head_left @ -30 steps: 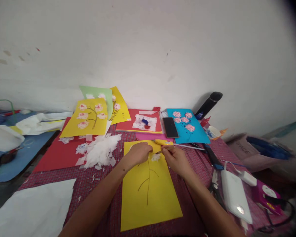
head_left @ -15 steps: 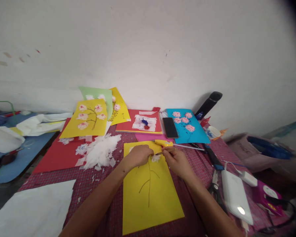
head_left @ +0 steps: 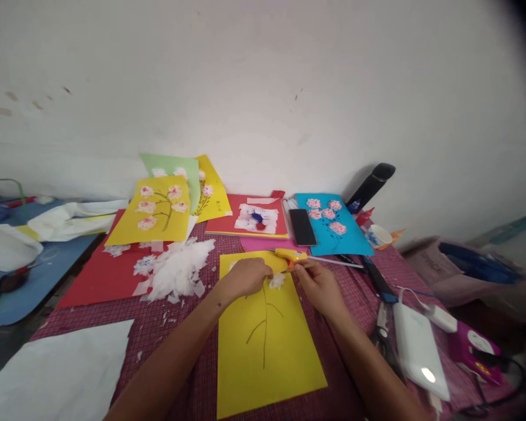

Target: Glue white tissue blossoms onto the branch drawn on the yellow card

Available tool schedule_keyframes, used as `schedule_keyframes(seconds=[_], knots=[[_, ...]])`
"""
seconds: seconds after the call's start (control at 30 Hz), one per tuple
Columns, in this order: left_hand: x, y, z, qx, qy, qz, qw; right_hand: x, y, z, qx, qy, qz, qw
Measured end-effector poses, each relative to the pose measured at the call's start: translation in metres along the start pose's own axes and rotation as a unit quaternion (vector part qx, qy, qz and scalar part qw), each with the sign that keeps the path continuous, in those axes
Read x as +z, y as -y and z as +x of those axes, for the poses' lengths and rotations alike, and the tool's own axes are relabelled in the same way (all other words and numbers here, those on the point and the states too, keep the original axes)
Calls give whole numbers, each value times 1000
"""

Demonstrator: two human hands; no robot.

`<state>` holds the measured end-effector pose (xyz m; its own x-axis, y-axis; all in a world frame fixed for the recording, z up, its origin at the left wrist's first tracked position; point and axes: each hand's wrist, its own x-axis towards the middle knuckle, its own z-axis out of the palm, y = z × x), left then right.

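Observation:
A yellow sheet of paper [head_left: 284, 351] lies before me, a brown branching stem drawn on it. Near its top is a small white tissue-paper flower [head_left: 277, 281]. My left hand [head_left: 251, 276] rests on the sheet with curled fingers at the flower's left side; what the fingertips pinch is hidden. On the other side, my right hand [head_left: 318, 283] grips a thin brown stick [head_left: 288, 271], whose tip points left, just above the flower. A second white patch shows partly behind my left hand. Just beyond the hands lies a yellow glue gun [head_left: 291, 254] with a clear glue stick in its back.
A heap of torn white tissue [head_left: 179, 269] is on the left by a red sheet [head_left: 96, 280]. Finished flower pictures lean at the back. A black phone [head_left: 303, 227], a blue picture [head_left: 333, 234], scissors [head_left: 382, 330] and a white power bank [head_left: 419, 348] are to the right.
My right hand has drawn slightly right, taking the stick's tip away from the left fingers and uncovering more of the white flower. The left hand has hardly moved.

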<state>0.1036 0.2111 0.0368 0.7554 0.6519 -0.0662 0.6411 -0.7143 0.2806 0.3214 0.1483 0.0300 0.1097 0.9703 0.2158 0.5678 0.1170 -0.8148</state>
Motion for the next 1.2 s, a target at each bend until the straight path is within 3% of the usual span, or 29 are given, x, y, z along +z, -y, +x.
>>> schedule_keyframes(seconds=[0.3, 0.5, 0.7, 1.2], knots=[[1, 1, 0, 3, -1, 0, 1000, 2, -1, -2, 8, 12, -9, 1000], [-2, -1, 0, 4, 3, 0, 1000, -1, 1, -2, 10, -26, 8, 1000], [2, 1, 0, 4, -4, -4, 1000, 2, 0, 0, 2, 18, -13, 1000], [3, 2, 0, 8, -5, -3, 1000, 3, 6, -11, 5, 37, 13, 999]])
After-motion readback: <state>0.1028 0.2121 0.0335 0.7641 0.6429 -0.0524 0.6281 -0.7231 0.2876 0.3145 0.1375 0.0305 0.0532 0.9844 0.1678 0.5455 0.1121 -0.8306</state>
